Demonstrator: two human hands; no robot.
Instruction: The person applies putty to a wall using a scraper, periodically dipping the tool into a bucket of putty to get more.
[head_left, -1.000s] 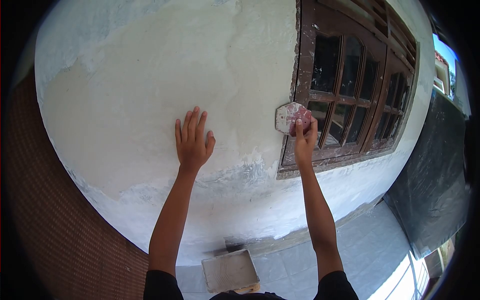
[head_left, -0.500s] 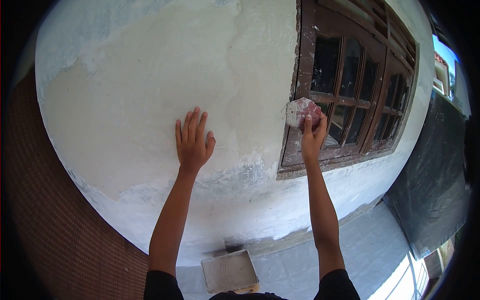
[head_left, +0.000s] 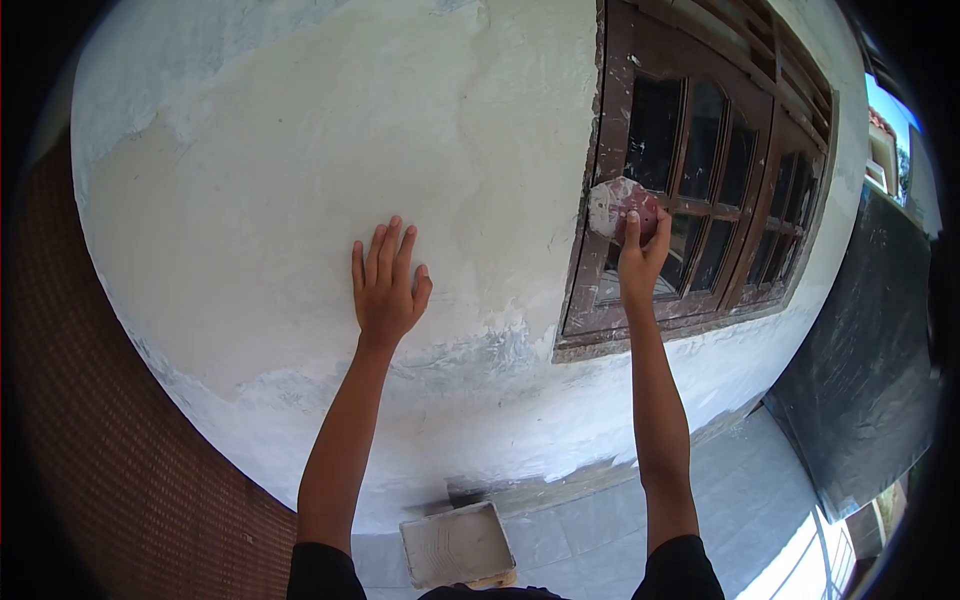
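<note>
My left hand [head_left: 386,292] lies flat on the pale plastered wall [head_left: 290,220], fingers spread and nothing held. Between the thumb and fingers of my right hand [head_left: 642,262] is a flat, rounded reddish disc [head_left: 610,207], smeared with whitish plaster over its left part. I cannot make out exactly what kind of tool it is. It is at the left side of the brown wooden window [head_left: 690,315], in front of the frame and a pane. Part of the disc is hidden by my thumb and fingers.
A paint tray [head_left: 458,548] with a pale coating sits on the grey floor sheet [head_left: 580,530] below me. A brown woven panel [head_left: 150,420] stands at the left, and a dark sheet [head_left: 860,340] hangs at the right beyond the window.
My right hand has moved slightly right and up with the disc, away from the window's left edge. The left hand stays put on the wall.
</note>
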